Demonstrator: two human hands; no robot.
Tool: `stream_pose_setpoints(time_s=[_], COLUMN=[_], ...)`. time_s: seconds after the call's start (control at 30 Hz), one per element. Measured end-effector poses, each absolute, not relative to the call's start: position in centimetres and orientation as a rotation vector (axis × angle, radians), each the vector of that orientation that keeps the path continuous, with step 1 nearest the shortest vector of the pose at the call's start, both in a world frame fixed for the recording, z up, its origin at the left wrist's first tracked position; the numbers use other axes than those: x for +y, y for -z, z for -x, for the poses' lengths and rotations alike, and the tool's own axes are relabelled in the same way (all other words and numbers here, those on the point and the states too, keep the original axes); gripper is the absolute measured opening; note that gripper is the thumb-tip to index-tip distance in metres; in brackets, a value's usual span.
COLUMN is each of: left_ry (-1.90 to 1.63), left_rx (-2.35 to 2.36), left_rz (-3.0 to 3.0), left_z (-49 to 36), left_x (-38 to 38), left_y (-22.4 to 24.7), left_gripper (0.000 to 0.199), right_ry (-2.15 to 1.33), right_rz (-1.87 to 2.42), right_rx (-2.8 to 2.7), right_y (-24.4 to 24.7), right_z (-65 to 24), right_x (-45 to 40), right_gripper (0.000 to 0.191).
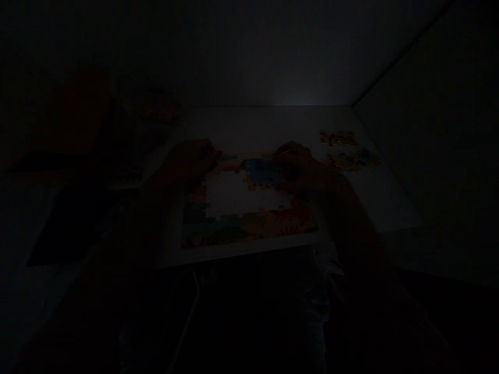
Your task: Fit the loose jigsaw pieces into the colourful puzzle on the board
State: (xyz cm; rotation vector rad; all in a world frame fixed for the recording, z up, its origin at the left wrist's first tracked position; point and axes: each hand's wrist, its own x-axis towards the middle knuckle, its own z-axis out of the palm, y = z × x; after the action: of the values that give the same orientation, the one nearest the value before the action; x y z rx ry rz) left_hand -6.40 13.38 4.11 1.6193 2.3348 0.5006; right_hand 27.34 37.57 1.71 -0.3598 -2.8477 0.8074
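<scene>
In very dim light, a partly assembled jigsaw puzzle (249,228) lies on a pale table. Its joined coloured border surrounds a white middle, and a blue elephant section (255,171) reaches in from the far side. My left hand (191,161) is at the far left corner, its fingers curled together at the puzzle's edge. Over the far right part, my right hand (298,166) bends its fingers down beside the elephant. Whatever either set of fingertips grips is lost in the dark.
Loose puzzle pieces lie in two groups, a farther pile (338,137) and a nearer pile (353,159), on the table's right. An orange object (83,114) and a dark flat item (72,226) are at the left. A pale wall (265,62) rises behind the table.
</scene>
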Motion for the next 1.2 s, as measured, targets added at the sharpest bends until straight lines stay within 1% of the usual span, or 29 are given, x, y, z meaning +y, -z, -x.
stream_pose_setpoints(time_s=[0.13, 0.23, 0.33, 0.4, 0.53, 0.7, 0.8, 1.0, 1.13, 1.2], left_ry=[-0.495, -0.519, -0.541, -0.542, -0.528, -0.515, -0.527, -0.561, -0.560, -0.550], left_rx=[2.344, 2.346, 2.327, 2.324, 2.332, 2.340, 2.343, 2.314, 2.315, 2.321], left_rz=[-1.619, -1.619, -1.622, -1.616, -1.599, -1.604, -1.590, -1.600, -1.591, -1.576], left_z=[6.3, 6.2, 6.1, 6.1, 6.0, 6.0, 6.0, 6.0, 6.0, 5.9], left_x=[13.4, 13.4, 13.3, 13.2, 13.2, 13.3, 13.2, 13.1, 13.2, 13.3], left_y=[-4.1, -4.1, -4.1, -4.1, -4.3, -4.4, -4.4, -4.5, -4.5, -4.6], left_gripper=[0.044, 0.044, 0.047, 0.047, 0.045, 0.045, 0.045, 0.046, 0.047, 0.047], right_ry=[-0.766, -0.731, -0.777, -0.828, -0.869, -0.817, -0.814, -0.780, -0.760, -0.743], right_rz=[0.417, 0.483, 0.480, 0.446, 0.407, 0.464, 0.458, 0.500, 0.497, 0.484], right_rx=[-2.847, -2.844, -2.840, -2.843, -2.831, -2.836, -2.831, -2.824, -2.835, -2.836], right_y=[-2.0, -2.2, -2.4, -2.5, -2.5, -2.4, -2.3, -2.4, -2.3, -2.1], right_z=[-27.3, -27.4, -27.8, -28.1, -28.2, -27.7, -27.6, -27.4, -27.1, -27.0], right_x=[37.6, 37.7, 38.0, 38.3, 38.5, 38.1, 37.9, 37.7, 37.7, 37.8], right_gripper=[0.078, 0.084, 0.090, 0.087, 0.075, 0.085, 0.088, 0.083, 0.084, 0.081])
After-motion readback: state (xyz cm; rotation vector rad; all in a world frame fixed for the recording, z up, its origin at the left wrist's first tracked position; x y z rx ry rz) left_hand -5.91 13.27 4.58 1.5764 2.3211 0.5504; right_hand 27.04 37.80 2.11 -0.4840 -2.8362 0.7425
